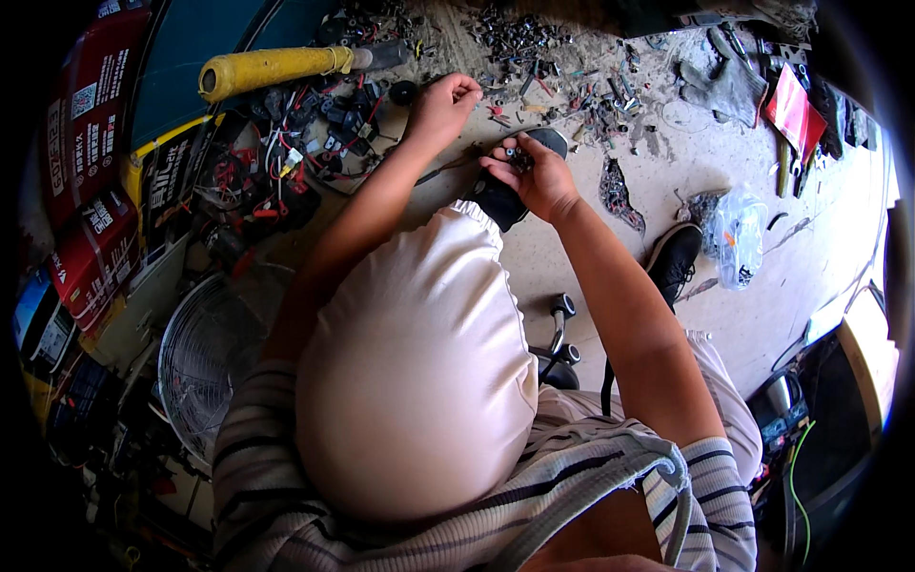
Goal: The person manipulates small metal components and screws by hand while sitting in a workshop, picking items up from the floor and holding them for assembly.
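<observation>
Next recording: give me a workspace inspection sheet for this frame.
Surface: dusty concrete floor, littered.
Job's things: small dark parts held in the right hand; left hand closed in a fist above black connectors with red wires.
Clutter: screws and metal bits, grey gloves, plastic bag.
Grips: both closed.
Cables: green cable.
Surroundings: yellow tube, fan grille, red boxes.

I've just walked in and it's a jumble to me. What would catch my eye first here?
Most likely the two hands at top centre: the right hand holds small dark parts over a black shoe, and the left hand is closed just beside it. Next, the yellow cylinder at upper left, above a tangle of black and red wired parts. A metal fan grille sits lower left.
</observation>
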The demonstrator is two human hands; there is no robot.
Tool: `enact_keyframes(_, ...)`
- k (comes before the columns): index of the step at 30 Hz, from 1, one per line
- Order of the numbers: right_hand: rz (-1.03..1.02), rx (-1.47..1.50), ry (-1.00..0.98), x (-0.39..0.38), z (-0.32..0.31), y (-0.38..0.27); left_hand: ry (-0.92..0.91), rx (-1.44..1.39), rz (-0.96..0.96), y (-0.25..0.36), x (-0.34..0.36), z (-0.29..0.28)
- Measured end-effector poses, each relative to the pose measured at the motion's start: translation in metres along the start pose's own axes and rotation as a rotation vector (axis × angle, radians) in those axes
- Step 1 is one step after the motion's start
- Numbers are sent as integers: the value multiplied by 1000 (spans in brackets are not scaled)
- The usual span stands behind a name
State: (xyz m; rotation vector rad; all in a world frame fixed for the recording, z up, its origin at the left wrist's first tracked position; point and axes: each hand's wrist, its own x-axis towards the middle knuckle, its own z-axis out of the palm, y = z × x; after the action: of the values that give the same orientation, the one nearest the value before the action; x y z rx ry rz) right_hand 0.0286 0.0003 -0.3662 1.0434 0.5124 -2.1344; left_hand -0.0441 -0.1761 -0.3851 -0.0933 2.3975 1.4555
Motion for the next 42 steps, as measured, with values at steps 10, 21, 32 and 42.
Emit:
enact_keyframes(10, -6, -2, 2, 0, 0, 0, 132, 436, 156, -23, 19, 8)
enact_keyframes(21, 6, 14, 15, -3, 4, -2, -147, -1141, -645, -1, 2, -4)
enact_keyframes(32, -4, -5, -1, -2, 0, -2, -227, -1053, -628, 23, -14, -1)
enact_keyframes(42, 1, -2, -30, -3, -1, -1, -388, -418, -246, 33, -11, 2)
